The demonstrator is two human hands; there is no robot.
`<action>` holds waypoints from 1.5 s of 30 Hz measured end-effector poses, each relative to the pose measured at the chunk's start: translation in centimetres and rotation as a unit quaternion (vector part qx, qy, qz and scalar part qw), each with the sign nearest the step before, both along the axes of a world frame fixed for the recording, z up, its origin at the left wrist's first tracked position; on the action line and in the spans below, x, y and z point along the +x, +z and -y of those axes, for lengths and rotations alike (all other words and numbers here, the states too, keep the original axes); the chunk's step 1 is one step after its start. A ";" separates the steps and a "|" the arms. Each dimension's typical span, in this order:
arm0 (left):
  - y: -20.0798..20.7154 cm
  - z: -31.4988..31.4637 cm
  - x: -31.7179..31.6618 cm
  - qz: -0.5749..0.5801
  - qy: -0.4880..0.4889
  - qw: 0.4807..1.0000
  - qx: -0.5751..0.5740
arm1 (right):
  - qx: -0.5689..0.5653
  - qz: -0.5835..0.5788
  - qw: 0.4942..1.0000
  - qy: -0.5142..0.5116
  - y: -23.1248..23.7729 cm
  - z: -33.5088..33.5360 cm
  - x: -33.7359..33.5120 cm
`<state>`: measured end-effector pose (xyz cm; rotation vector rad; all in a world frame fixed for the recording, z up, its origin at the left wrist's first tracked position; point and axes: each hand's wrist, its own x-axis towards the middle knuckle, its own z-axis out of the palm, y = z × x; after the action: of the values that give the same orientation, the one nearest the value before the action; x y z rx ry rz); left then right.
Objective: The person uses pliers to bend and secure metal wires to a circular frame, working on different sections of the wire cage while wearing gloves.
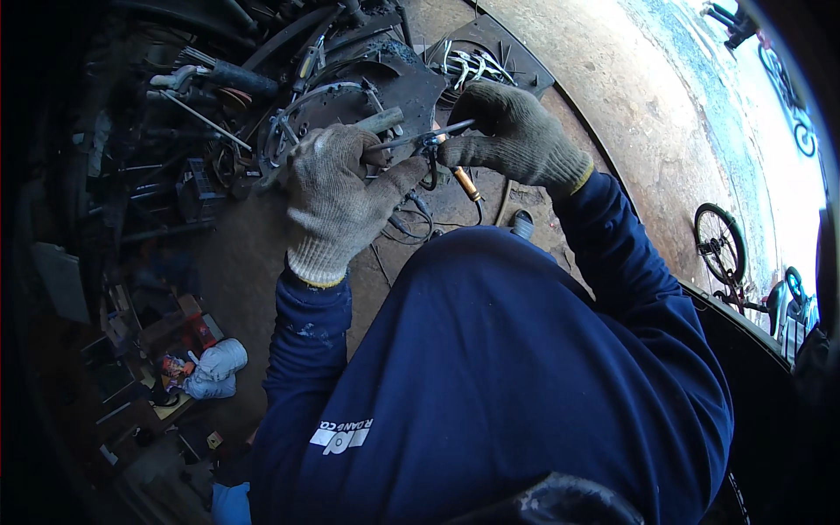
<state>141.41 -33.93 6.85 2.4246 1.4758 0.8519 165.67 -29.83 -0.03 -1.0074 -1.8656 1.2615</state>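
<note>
My left hand (337, 188), in a grey-brown knitted glove, is closed around one end of a thin metal rod (404, 140). The rod reaches across toward my right hand (518, 136), gloved alike. That hand's fingers and thumb are bent together around the rod's other end. A small dark curved metal piece (430, 160) sits against the rod between my thumbs; its exact shape is hard to make out. Just below the right hand is a copper-coloured cylindrical handle (466, 184) with a black cable, apart from my fingers as far as I can see.
Dark metal plates (411, 83) and scrap parts crowd the area beyond my hands. Bent silvery pieces (472, 66) lie at the far side. Cables (411, 219) run over the floor. A white bag (217, 367) is at lower left. A bicycle wheel (719, 243) stands right.
</note>
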 end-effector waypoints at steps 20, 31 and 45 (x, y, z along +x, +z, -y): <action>-0.2 3.2 2.3 -0.082 0.066 0.959 0.264 | -0.196 -0.157 0.964 -0.083 2.3 5.1 1.1; -3.2 7.0 6.9 -0.123 0.128 0.972 0.154 | -0.237 -0.116 0.963 -0.056 1.9 5.0 3.5; -1.2 7.3 3.4 -0.101 0.098 0.986 0.089 | -0.222 -0.170 0.952 -0.125 -6.2 0.0 4.3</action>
<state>144.77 -41.23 5.62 2.5924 1.8101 0.8272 169.95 -29.82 -6.27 -1.1258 -1.1762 1.6162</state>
